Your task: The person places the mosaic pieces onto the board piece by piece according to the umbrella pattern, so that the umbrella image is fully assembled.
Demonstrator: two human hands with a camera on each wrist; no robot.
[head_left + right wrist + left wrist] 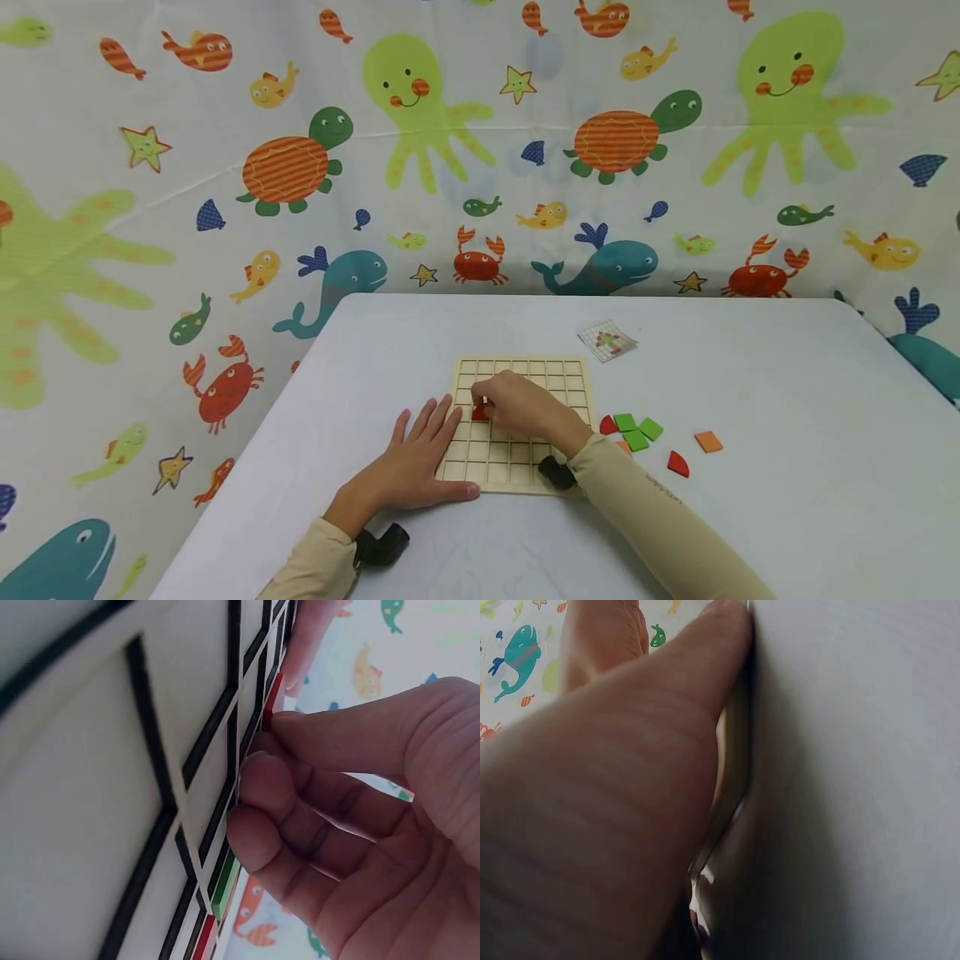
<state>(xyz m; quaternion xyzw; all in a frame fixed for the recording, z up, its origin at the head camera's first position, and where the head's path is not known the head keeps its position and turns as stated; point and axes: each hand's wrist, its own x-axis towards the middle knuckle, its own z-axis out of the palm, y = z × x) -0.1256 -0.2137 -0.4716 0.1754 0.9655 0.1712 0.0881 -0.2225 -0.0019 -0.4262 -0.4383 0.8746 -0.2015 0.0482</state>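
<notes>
A wooden grid board lies on the table, its squares divided by raised lines. My left hand is spread along the board's left side, with its thumb by the near edge. In the left wrist view the left thumb lies against the board's edge. Over the board's upper left part, my right hand pinches a red quarter-round piece at the grid. The right wrist view shows the right thumb touching that red piece, with the other fingers curled beside it. A green piece and another red one sit in the grid.
Right of the board lie several green squares, an orange square, and red quarter-rounds. A small pattern card is behind the board. A sea-animal curtain hangs behind the white table.
</notes>
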